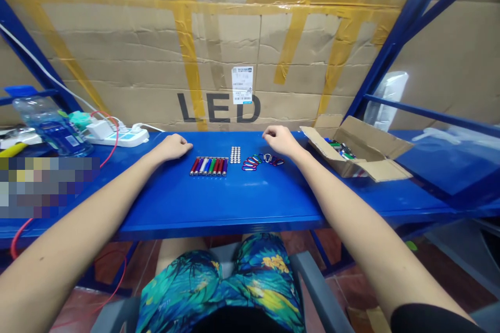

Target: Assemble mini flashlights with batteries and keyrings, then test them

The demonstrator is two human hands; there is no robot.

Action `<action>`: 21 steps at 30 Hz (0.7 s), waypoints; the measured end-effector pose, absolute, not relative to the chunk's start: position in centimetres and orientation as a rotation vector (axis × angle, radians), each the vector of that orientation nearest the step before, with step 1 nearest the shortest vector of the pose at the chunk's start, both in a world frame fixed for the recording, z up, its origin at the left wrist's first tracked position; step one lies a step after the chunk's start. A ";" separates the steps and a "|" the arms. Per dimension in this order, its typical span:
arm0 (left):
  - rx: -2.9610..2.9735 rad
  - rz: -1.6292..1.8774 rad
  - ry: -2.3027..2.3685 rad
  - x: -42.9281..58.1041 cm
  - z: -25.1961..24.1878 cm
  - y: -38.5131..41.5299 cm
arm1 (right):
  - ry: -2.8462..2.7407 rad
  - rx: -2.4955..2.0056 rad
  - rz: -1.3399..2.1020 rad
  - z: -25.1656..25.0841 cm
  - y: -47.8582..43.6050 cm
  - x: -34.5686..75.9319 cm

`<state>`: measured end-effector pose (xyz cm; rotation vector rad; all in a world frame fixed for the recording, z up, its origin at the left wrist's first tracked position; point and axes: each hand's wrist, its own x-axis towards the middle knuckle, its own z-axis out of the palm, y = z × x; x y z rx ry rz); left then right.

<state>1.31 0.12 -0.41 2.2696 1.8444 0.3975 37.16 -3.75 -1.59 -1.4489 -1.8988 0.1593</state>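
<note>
My left hand (174, 146) rests knuckles-up on the blue shelf (219, 202), fingers curled under, just left of a row of several small coloured flashlights (209, 166). My right hand (278, 140) lies curled on the shelf beside a cluster of coloured carabiner clips (261, 161), fingertips near them. Between the two groups sits a small block of button batteries (235, 154). Nothing shows inside either hand.
An open cardboard box (357, 153) with more small items stands at the right. A white power strip (117, 135) with a red cable and a water bottle (52, 124) sit at the left. A large taped carton marked LED (219, 62) forms the back wall.
</note>
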 end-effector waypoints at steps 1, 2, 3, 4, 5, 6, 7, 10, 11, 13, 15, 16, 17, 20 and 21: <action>2.300 0.464 1.828 1.3 -0.4 0.1 | -1.908 -1.456 0.166 -1.6 -3.8 37.1; 2.336 0.537 1.808 1.4 -0.3 0.1 | -1.918 -1.462 0.168 -1.5 -3.9 37.0; 2.375 0.605 1.782 1.4 -0.1 0.0 | -1.928 -1.466 0.166 -1.5 -3.9 37.0; 2.408 0.657 1.759 1.6 0.0 -0.1 | -1.936 -1.468 0.162 -1.4 -4.0 36.9; 2.432 0.700 1.746 1.8 0.3 -0.2 | -1.943 -1.467 0.158 -1.4 -4.1 36.8; 2.452 0.738 1.725 2.0 0.6 -0.4 | -1.946 -1.462 0.155 -1.3 -4.1 36.7; 2.473 0.785 1.700 2.4 0.9 -0.7 | -1.948 -1.453 0.151 -1.3 -4.2 36.6; 2.523 0.949 1.523 3.8 1.7 -1.6 | -1.956 -1.397 0.147 -1.0 -4.5 36.1; 2.519 0.989 1.444 4.5 1.9 -1.8 | -1.962 -1.372 0.149 -0.8 -4.7 35.8; 2.527 1.004 1.293 6.0 2.2 -2.2 | -1.991 -1.314 0.161 -0.6 -5.1 35.0; 2.568 0.862 1.165 7.7 2.2 -2.3 | -2.044 -1.246 0.175 -0.4 -5.6 34.1; 2.598 0.761 1.117 8.4 2.1 -2.3 | -2.071 -1.217 0.185 -0.3 -5.8 33.6; 2.623 0.638 1.063 8.9 2.0 -2.2 | -2.101 -1.192 0.204 -0.3 -6.0 33.2; 2.651 0.396 1.012 9.7 1.8 -1.9 | -2.167 -1.164 0.230 -0.2 -6.6 32.1; 2.648 0.374 1.020 9.6 1.8 -1.8 | -2.192 -1.154 0.236 -0.2 -6.9 31.8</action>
